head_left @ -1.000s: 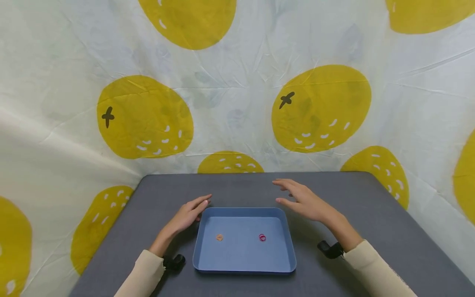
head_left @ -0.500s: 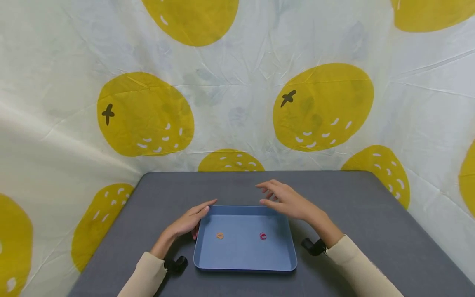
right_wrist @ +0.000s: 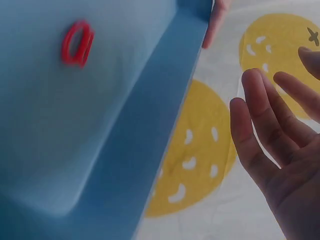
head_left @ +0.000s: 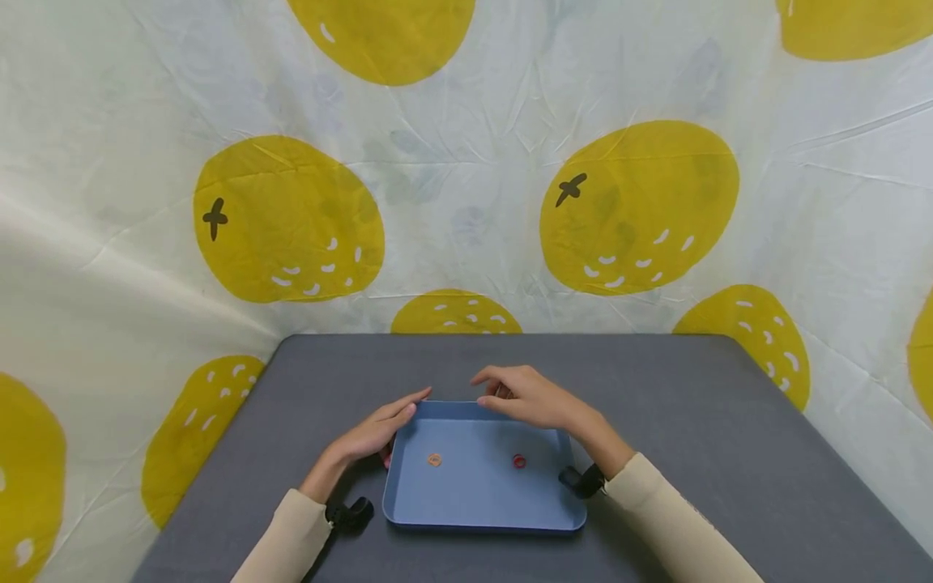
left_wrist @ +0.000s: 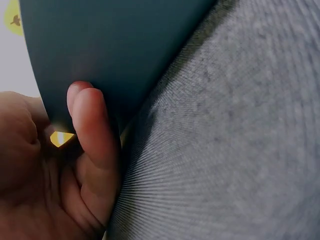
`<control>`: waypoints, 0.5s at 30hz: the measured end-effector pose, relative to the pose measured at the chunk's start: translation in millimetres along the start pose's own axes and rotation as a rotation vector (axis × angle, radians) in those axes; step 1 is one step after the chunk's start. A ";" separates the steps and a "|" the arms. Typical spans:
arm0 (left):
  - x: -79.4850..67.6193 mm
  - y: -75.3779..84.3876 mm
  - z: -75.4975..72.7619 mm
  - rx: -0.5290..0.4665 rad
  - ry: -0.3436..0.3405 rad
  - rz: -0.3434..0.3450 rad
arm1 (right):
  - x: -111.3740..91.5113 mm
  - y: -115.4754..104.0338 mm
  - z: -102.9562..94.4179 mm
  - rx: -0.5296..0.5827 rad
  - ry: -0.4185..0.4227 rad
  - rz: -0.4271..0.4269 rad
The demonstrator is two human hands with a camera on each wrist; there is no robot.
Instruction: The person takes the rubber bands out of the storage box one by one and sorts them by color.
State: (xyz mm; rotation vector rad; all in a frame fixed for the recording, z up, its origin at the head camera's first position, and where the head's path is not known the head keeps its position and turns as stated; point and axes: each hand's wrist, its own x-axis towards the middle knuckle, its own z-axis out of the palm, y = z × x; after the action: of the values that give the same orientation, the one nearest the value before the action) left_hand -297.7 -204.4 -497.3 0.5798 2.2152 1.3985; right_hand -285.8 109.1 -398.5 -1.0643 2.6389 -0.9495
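Note:
A shallow blue tray [head_left: 481, 494] lies on the table. My left hand [head_left: 369, 437] grips its far left corner, thumb at the rim and index finger stretched along the back. In the left wrist view, curled fingers [left_wrist: 95, 125] press the tray's outer wall. My right hand [head_left: 535, 398] hovers over the far rim, fingers loosely bent and holding nothing; the right wrist view shows them spread apart beside the tray wall. Inside the tray sit a small orange looped band [head_left: 434, 460] on the left and a red looped band [head_left: 519, 461], like a rubber band, on the right.
The dark grey tabletop [head_left: 328, 364] extends around the tray. A white cloth with big yellow fruit prints [head_left: 466, 202] hangs behind and beside it. Each wrist wears a black camera mount [head_left: 350, 515], and the right one overlaps the tray's right edge.
My right hand has moved left from beyond the tray's right corner to over its far rim, fingers bending more. My left hand has shifted slightly right and its thumb has come onto the rim.

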 end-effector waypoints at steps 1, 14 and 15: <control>0.6 0.0 0.1 -0.002 -0.002 -0.002 | 3.2 -0.6 2.6 0.011 -0.012 -0.007; 2.2 -4.0 1.0 -0.020 0.016 -0.002 | 44.4 -5.3 49.0 0.021 -0.179 -0.070; 2.4 -3.8 0.8 -0.017 0.015 -0.002 | 46.1 -5.2 51.1 0.024 -0.192 -0.066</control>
State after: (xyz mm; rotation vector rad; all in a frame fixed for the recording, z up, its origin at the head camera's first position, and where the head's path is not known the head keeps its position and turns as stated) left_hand -299.6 -203.9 -501.5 0.5625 2.2129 1.4240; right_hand -299.2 49.8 -431.3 -1.1799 2.4465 -0.8426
